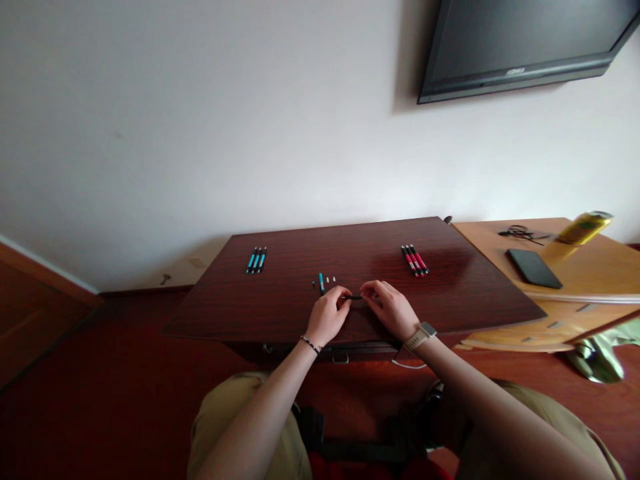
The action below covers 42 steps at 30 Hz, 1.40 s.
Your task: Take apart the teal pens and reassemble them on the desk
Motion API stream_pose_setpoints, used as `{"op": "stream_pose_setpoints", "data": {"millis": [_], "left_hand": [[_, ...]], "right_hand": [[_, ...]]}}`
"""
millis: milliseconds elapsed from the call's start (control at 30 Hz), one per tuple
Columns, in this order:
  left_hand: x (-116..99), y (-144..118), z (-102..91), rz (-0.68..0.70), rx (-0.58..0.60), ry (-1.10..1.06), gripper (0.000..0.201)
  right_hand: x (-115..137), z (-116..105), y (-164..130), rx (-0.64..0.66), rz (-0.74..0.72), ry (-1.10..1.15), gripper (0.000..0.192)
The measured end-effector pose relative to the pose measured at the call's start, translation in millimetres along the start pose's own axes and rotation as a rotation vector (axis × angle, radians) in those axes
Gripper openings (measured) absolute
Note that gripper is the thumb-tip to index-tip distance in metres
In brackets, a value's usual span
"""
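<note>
Both my hands meet over the front middle of the dark table (295, 313). Between them is a slim black pen part (355, 297), its ends hidden by my fingers. My left hand (330, 308) is closed on its left end. At the right end, the curled fingers of my right hand (387, 305) pinch it. Just beyond my left hand lies a blue pen barrel (321, 281), partly covered by the fingers. Beside it are a tiny blue piece (313, 283) and two small white pieces (328, 279).
Three blue-and-black pens (257, 260) lie side by side at the table's left. A row of several pink-and-black pens (415, 261) lies at the right. The wooden cabinet (480, 233) alongside holds a phone (534, 268), a cable (523, 233) and a yellow can (584, 228).
</note>
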State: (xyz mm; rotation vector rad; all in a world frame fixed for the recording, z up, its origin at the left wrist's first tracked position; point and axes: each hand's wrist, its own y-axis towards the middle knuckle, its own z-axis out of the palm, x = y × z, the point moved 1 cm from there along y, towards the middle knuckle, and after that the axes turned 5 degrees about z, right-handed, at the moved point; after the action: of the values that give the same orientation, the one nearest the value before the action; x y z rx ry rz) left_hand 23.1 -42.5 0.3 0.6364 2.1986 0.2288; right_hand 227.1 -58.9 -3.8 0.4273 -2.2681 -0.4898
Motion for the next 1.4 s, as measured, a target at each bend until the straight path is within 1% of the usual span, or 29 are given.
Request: {"op": "stream_pose_setpoints", "data": {"millis": [133, 200, 267, 333, 400, 600, 733, 833, 933, 1000, 1100, 1267, 1400], "left_hand": [[4, 1, -0.2, -0.039, -0.032, -0.069, 0.013], [8, 2, -0.2, -0.063, -0.075, -0.118, 0.013], [14, 4, 0.5, -0.091, -0.117, -0.174, 0.013], [19, 5, 2.0, -0.119, -0.148, -0.23, 0.014], [23, 5, 3.5, -0.138, -0.167, -0.266, 0.016], [25, 5, 5.3, -0.152, -0.188, -0.28, 0.019], [27, 5, 6.1, -0.15, -0.189, -0.293, 0.019], [28, 5, 6.6, -0.143, -0.194, -0.29, 0.018], [28, 5, 6.3, -0.137, -0.199, -0.28, 0.018], [28, 4, 5.9, -0.134, -0.198, -0.269, 0.018], [27, 3, 5.3, -0.135, -0.193, -0.238, 0.018], [26, 4, 4.3, -0.12, -0.191, -0.232, 0.016], [22, 5, 2.2, -0.107, -0.185, -0.267, 0.016]], "right_hand": [[6, -2, 2, -0.061, -0.017, 0.001, 0.014], [7, -5, 2, -0.123, -0.015, -0.007, 0.024], [5, -7, 2, -0.175, 0.008, 0.005, 0.038], [1, -7, 1, -0.19, 0.043, 0.048, 0.05], [-6, -6, 0, -0.182, 0.075, 0.106, 0.057], [-21, -2, -5, -0.155, 0.155, 0.237, 0.066], [-26, 1, -4, -0.154, 0.247, 0.366, 0.072], [-33, 7, -2, -0.172, 0.323, 0.482, 0.076], [-40, 16, 3, -0.183, 0.388, 0.604, 0.075], [-41, 22, 6, -0.173, 0.394, 0.649, 0.073], [-36, 31, 10, -0.14, 0.375, 0.673, 0.073], [-12, 46, 13, -0.04, 0.354, 0.732, 0.075], [4, 51, 15, -0.007, 0.368, 0.791, 0.075]]}}
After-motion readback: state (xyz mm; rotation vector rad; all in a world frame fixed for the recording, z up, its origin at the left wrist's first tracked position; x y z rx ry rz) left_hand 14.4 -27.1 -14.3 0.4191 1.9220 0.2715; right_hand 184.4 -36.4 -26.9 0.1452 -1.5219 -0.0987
